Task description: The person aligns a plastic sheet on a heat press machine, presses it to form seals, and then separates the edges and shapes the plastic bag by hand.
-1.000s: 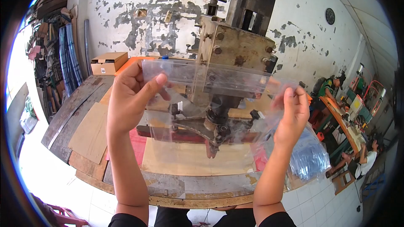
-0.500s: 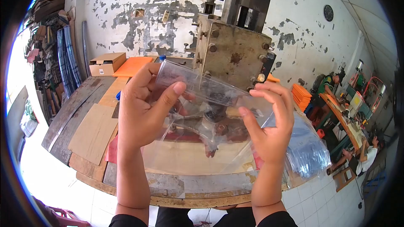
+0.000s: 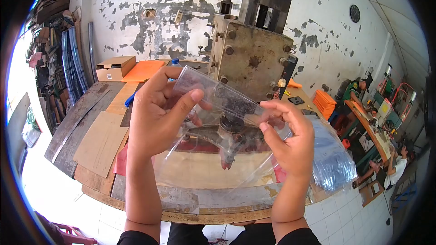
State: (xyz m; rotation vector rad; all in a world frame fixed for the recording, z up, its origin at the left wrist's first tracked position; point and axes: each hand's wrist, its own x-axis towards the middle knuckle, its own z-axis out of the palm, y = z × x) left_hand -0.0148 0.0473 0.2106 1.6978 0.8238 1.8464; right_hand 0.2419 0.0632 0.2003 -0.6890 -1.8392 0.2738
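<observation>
A clear plastic sleeve [image 3: 218,97] is stretched between my two hands in mid-air, sloping down to the right. My left hand [image 3: 159,113] pinches its upper left end, thumb in front and fingers curled behind. At the lower right end, my right hand [image 3: 290,136] grips the plastic between thumb and fingertips. Transparent film hangs loosely below the hands, and its outline is hard to follow. Directly behind stands a worn metal press [image 3: 252,59], its lower metal arms showing through the plastic over a pale board [image 3: 204,168].
A stack of clear plastic pieces [image 3: 334,159] lies at right, near a phone [image 3: 295,100] and orange stacks [image 3: 324,104]. Cardboard [image 3: 101,143], a carton [image 3: 115,68] and an orange sheet [image 3: 143,71] are at left. Two other people sit at a bench far right.
My right hand has shifted slightly left and down, closer to my left hand. The plastic between them has moved a little, uncovering the phone behind.
</observation>
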